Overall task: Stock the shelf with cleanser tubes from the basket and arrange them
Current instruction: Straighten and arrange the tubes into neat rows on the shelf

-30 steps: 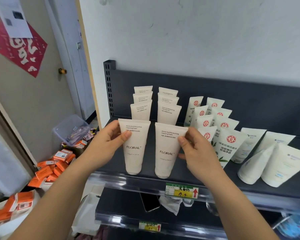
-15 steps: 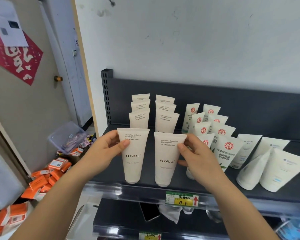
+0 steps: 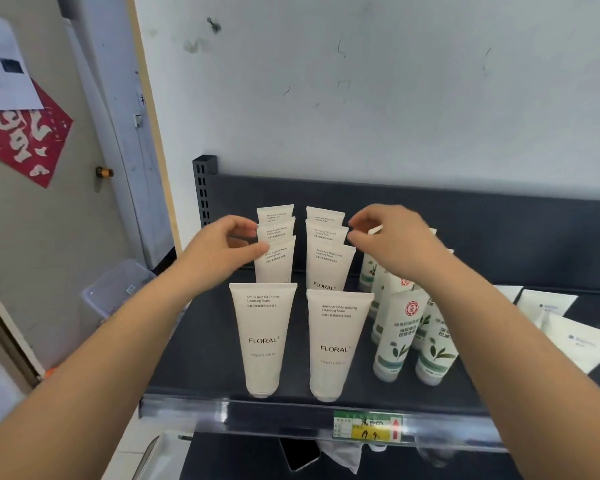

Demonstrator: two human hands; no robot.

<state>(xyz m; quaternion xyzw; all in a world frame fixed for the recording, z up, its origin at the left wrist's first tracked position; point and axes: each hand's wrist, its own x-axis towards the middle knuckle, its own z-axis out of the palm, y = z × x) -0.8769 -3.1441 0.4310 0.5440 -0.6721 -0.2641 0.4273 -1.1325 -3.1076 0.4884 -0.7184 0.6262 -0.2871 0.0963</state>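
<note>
Left hand: the left hand (image 3: 222, 252) is seen reaching over the shelf (image 3: 201, 344), fingers curled, thumb and fingertips pinched on the left edge of the rear left-row tubes (image 3: 275, 247); which of those tubes is actually gripped cannot be told.
Right hand: the right hand (image 3: 395, 244) is held at the same depth, fingers bent, fingertips at the right edge of the rear right-row tubes (image 3: 328, 251); whether a tube is gripped cannot be told.
Front left tube: a white FLORAL oil control tube (image 3: 262, 337) is stood upright on its cap, nearer the shelf's front edge than the left hand and just below it, untouched.
Front right tube: a white FLORAL moisturizing tube (image 3: 336, 344) is stood upright just beside the first, between the two forearms, untouched.
Green-leaf tubes: tubes with a red seal (image 3: 399, 337) are ranked under the right wrist and forearm, partly hidden by them.
Other white tubes: pale tubes (image 3: 568, 337) are laid tilted on the shelf, well to the outer side of the right forearm.
Price tag: a yellow and green tag (image 3: 368, 426) is fixed on the shelf's front rail, below the right forearm.
Clear bin: a plastic bin (image 3: 115, 289) is seen on the floor beyond the left forearm.
</note>
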